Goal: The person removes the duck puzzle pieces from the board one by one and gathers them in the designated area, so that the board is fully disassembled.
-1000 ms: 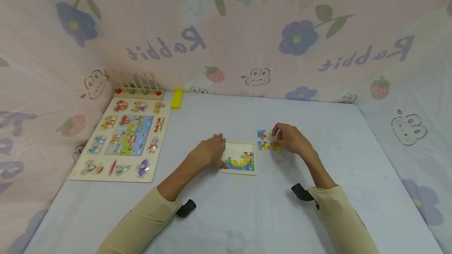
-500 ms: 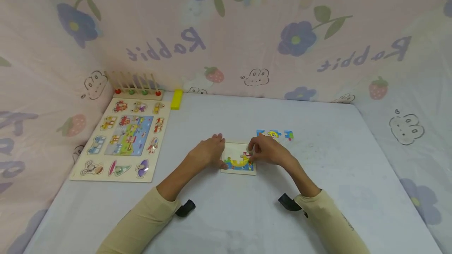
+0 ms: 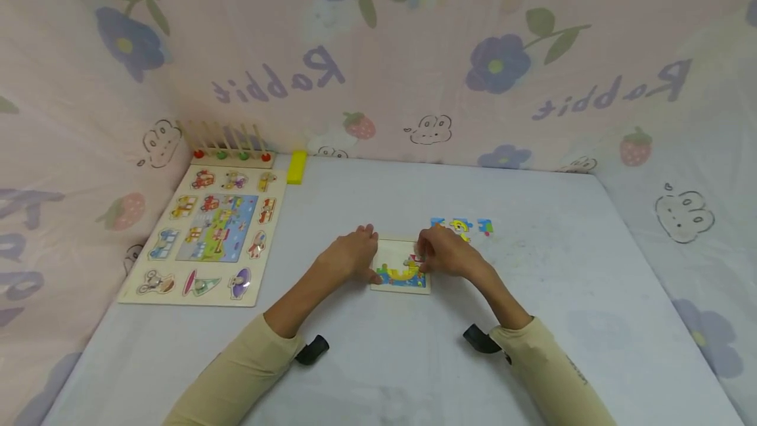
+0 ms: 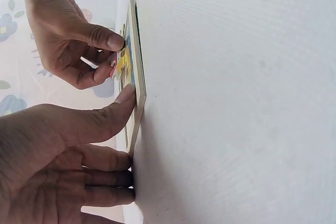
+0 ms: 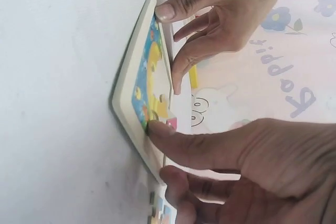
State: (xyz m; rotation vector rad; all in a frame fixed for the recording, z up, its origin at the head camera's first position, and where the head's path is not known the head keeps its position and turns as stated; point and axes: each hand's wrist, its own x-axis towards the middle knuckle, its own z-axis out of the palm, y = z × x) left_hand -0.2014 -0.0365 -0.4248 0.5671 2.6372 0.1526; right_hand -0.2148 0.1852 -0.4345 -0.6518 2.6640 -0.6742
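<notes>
Left fingers [image 4: 105, 157] spread, right fingers [image 5: 176, 183] pinching something unclear, you're likely assembling the puzzle [image 3: 395, 251] between them; next, press flush.

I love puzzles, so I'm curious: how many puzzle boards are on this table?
2: a large board lies on the left of the table, and a small board sits between the left hand and right hand.

Puzzle tray [image 3: 393, 250]: pale wood, smooth, matt
Picture board [image 3: 219, 299], left: light wood, smooth, faint sheen
Bead rack [image 3: 233, 162], upper left: bare wood, glossy beads [image 3: 266, 157]
Yellow block [image 3: 297, 168]: smooth, plastic-looking
Table cover [image 3: 367, 367]: matt, smooth, cloth-like
Backdrop [image 3: 402, 77]: printed cloth, matt, creased
Sleeves [image 3: 236, 373]: matt cloth
</notes>
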